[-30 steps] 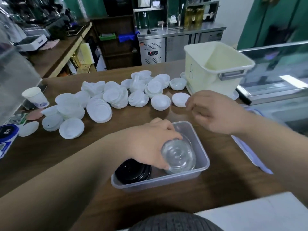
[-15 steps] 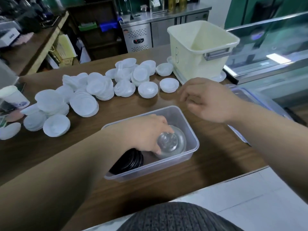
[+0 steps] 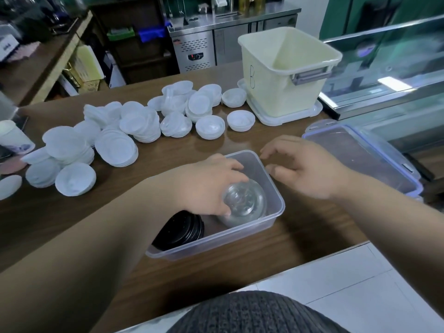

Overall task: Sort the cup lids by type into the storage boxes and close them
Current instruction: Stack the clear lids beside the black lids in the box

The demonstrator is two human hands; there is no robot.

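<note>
Our left hand curls its fingers round the clear lids inside the clear box. Our right hand, fingers spread, hovers just beside the box's right rim.

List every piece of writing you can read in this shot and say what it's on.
"B": handwritten in dark marker on the side of the cream square plastic bin.
Print on the white paper cup at the left edge: too blurred to read.
Red display on the stainless steel under-counter fridge: too small to read.
Clear dome lids and white plastic lids: no text visible.
</note>
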